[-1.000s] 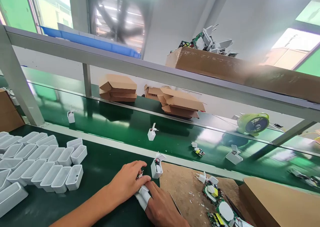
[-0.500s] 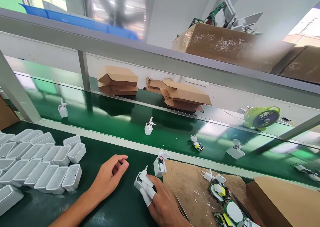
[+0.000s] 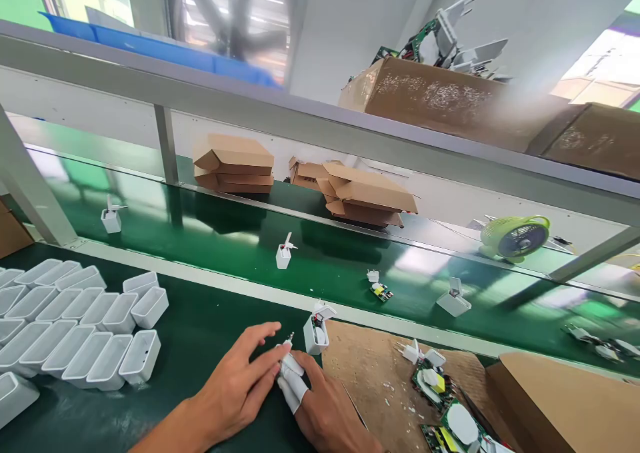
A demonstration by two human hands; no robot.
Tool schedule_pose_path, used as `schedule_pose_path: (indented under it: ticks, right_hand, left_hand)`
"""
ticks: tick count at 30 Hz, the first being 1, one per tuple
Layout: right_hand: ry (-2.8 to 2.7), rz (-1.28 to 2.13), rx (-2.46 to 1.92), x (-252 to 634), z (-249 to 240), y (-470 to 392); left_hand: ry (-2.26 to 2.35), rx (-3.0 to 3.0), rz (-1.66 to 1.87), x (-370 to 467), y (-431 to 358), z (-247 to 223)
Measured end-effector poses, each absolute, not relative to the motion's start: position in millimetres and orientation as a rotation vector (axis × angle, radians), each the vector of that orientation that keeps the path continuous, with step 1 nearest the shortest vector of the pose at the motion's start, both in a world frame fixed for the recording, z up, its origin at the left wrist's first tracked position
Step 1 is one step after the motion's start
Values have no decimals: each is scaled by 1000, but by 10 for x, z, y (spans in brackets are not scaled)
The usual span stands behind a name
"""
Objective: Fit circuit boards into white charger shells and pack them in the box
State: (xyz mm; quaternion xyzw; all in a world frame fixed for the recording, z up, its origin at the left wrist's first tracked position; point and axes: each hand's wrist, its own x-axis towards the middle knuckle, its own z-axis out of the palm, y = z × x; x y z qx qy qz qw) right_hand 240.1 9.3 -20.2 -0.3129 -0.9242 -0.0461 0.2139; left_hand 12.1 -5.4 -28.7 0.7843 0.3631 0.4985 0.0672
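My right hand, with white covers on some fingertips, grips a small white plug charger just above the green bench. My left hand closes on the charger's left side, with one finger raised and the others against it. The charger's metal pins point up and away from me, while its casing is mostly hidden by my fingers. Just beyond my right hand, a white charger casing stands upright with its plug cap tilted open, showing the parts inside.
Rows of white empty casings stand at left. On the right, cardboard bears circuit boards beside an open carton. Beyond runs a green belt with several charger units. A shelf beam crosses above; a green fan stands behind.
My left hand has moved right and closed in on the charger in my right hand. The units on the belt have shifted slightly left in view.
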Motion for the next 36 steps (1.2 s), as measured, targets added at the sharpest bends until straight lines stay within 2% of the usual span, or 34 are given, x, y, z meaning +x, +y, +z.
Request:
schedule_pose_path:
  ticks: [7, 15, 19, 21, 24, 27, 30, 36]
  right_hand:
    - [-2479, 42, -920, 2370, -223, 148]
    - [-2385, 138, -942, 2344, -179, 101]
    - [-2344, 261, -947, 2322, -324, 98]
    - [-2211, 474, -959, 2276, -396, 91]
    - [-1652, 1118, -1017, 2150, -416, 38]
    - [-982, 1705, -996, 2019, -335, -46]
    - [-717, 1881, -913, 1948, -208, -106]
    - [-732, 1900, -933, 1899, -99, -147]
  left_hand:
    - [1497, 1895, 1684, -168, 10, -274]
    - [1484, 1803, 1682, -187, -2, -277]
    - [1378, 1850, 1647, -150, -38, -319]
    - [1289, 1982, 1533, -85, -85, -347]
    - [1139, 2180, 1359, 65, -174, -384]
    - [1056, 2167, 1457, 214, -230, -378]
    - [1060, 2088, 1626, 290, -239, -328]
    - [1062, 2094, 1698, 273, -265, -265]
